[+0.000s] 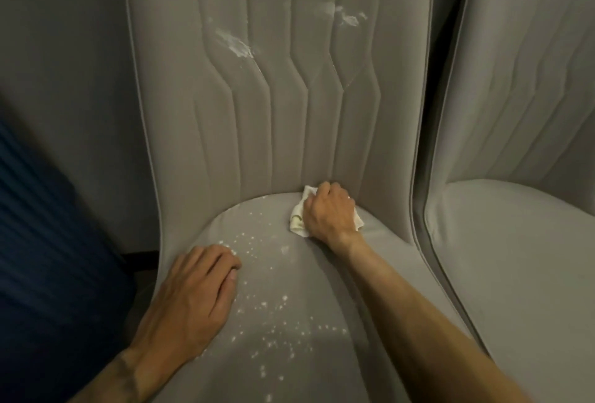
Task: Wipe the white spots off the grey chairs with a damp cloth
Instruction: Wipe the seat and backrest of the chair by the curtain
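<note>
Grey chair point(180, 145) faces me, backrest point(280, 112) upright at the far side. Seat point(325, 286) has its long axis running from me toward the backrest.

Cloth point(297, 221): white, bunched, at the back of the seat right by the seat/backrest crease, a bit R of centre. Most of it is under my hand, so can't tell its full long axis. The visible strip on the L side of the hand runs from the crease toward me, and a small corner sticks out on the R side.

My right hand point(326, 212) is knuckles up, fingers point(325, 190) curled tight round the cloth and pressing it onto the seat, fingertips pointing at the backrest. Thumb not visible.

My left hand point(193, 299) is palm down on the front-L part of the seat. Its fingers are close together and slightly bent, holding nothing, tips pointing R and away, at the edge of the spotted area.

White spots point(273, 322) are scattered over the mid and front seat, between my two forearms. Two white smears are on the backrest, one upper L point(236, 43), one upper R point(346, 16), well apart from the cloth.

Second chair point(515, 257), same grey, sits just beside on the R. Dark blue ribbed thing point(48, 241) at L edge, can't tell what it is.
</note>
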Demonstrator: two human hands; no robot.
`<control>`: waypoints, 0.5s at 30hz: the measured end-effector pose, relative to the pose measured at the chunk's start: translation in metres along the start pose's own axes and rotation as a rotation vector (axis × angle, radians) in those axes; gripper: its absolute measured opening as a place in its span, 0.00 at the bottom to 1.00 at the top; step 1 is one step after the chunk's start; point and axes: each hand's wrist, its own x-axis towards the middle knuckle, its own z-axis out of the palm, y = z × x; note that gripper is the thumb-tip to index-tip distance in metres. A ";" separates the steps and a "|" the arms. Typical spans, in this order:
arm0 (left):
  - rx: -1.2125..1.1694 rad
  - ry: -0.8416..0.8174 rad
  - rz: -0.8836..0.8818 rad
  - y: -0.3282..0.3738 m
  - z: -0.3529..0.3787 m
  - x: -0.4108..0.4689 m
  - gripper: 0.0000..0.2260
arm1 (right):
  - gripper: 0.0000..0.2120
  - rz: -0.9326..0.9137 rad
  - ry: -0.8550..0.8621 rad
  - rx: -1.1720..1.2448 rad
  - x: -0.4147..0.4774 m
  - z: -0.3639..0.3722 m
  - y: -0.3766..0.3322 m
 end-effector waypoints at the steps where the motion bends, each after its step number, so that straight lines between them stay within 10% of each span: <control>1: 0.004 -0.004 0.004 0.000 0.000 0.000 0.14 | 0.16 -0.059 -0.011 0.018 -0.006 0.003 -0.014; 6: 0.006 0.007 0.011 0.001 -0.002 -0.001 0.13 | 0.15 -0.319 -0.076 0.142 -0.024 0.005 -0.019; 11: 0.001 0.007 0.007 0.001 -0.001 -0.001 0.13 | 0.15 -0.017 -0.080 0.044 -0.012 -0.013 0.037; 15: 0.003 0.015 0.021 0.002 -0.004 -0.002 0.13 | 0.20 -0.334 -0.110 0.121 -0.057 -0.005 -0.023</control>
